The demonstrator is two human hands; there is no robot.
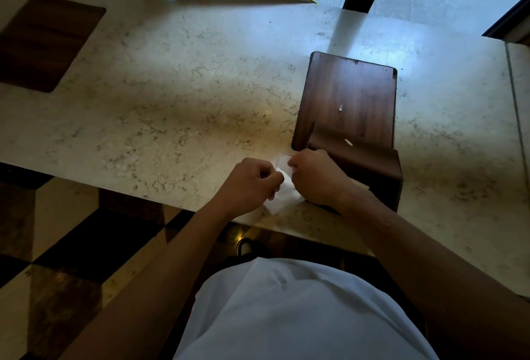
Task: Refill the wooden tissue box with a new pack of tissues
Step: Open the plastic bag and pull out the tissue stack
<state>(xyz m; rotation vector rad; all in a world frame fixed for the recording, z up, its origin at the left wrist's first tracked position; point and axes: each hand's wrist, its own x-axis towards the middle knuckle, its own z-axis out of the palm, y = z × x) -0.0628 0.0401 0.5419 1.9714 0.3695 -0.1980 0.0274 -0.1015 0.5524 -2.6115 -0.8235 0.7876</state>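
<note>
In the head view, the left hand (249, 184) and the right hand (314, 177) are both pinching a white tissue (282, 197) between them at the near edge of the marble counter (177, 95), just beside the dark wooden tissue box (348, 107) lying on it.

Dark walnut-brown tissue box (350, 107); beige veined marble counter (186, 87); tissue (282, 196) seemingly white.

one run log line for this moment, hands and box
left hand: pinching white tissue | right hand: pinching same tissue | wooden tissue box: on marble counter, beside right hand | refill: unconfirmed
</note>
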